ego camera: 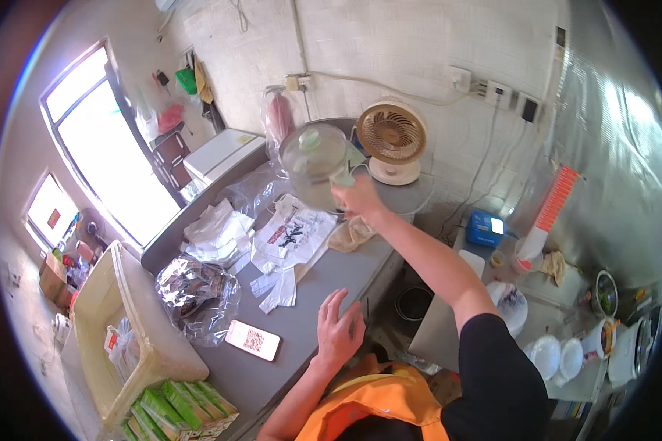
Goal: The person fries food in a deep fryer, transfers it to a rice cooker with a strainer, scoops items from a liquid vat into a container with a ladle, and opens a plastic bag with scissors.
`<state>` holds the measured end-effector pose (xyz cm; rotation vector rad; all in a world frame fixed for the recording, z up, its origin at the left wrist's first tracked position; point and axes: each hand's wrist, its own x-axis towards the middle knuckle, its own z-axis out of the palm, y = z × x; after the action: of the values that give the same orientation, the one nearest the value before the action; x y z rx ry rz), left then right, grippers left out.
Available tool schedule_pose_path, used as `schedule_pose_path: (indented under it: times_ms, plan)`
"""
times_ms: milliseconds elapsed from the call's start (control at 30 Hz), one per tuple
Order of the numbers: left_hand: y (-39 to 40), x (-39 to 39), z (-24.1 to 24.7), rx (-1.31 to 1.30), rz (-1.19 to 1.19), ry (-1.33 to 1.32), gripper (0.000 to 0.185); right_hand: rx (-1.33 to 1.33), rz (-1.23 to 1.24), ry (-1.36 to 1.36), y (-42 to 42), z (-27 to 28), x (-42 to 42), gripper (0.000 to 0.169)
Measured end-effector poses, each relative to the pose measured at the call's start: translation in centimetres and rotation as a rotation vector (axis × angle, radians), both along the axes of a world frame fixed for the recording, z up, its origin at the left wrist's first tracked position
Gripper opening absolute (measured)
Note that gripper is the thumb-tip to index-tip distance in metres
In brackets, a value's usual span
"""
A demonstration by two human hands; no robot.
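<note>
My right hand (357, 195) reaches to the far side of the grey table (309, 286), its fingers closed around the pale green handle of a clear pitcher-like container (311, 160) with a round lid. A crumpled beige cloth (352, 234) lies just below that hand. Over the table's near edge, my left hand (339, 328) is raised with fingers apart and nothing in it. Printed white plastic bags (295, 229) are spread left of the cloth, beside a stack of plain ones (220, 231). A phone (252, 340) showing a printed-style code lies left of my left hand.
A fan (393, 138) stands against the wall. Clear plastic wrapping (196, 297) lies near a large foam box (163, 336); green cartons (171, 408) are below it. On the right counter are a blue device (484, 229), white bowls (545, 357) and other containers.
</note>
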<state>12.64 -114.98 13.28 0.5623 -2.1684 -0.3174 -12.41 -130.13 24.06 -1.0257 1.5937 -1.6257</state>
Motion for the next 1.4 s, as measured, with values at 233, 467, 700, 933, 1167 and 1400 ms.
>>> schedule_pose_path:
  times_ms: [233,467,700,933,1167,1400]
  plan:
    - [-5.2,-2.9,-3.3,0.036,0.342,-0.281,0.049,0.056,-0.126,0.099,-16.1,-2.5,-8.3,0.023]
    - [-6.7,-4.2,-4.0,0.096,0.339,-0.331,0.052,0.027,-0.327,0.22,-25.6,-6.4,-14.2,0.034]
    - [-6.9,-3.7,-3.7,0.159,0.302,-0.321,0.052,0.142,-0.327,0.094,-27.2,-6.7,-14.0,0.036]
    - [-7.2,-3.7,-3.4,0.17,0.32,-0.288,0.047,0.209,-0.352,0.018,-26.7,-5.5,-14.3,0.029]
    - [-7.2,-3.6,-3.7,0.178,0.349,-0.273,0.044,0.246,-0.325,-0.02,-25.6,-5.0,-14.1,0.028]
    - [-7.1,-3.6,-3.5,0.155,0.392,-0.288,0.045,0.226,-0.344,-0.019,-26.8,-6.3,-15.5,0.03]
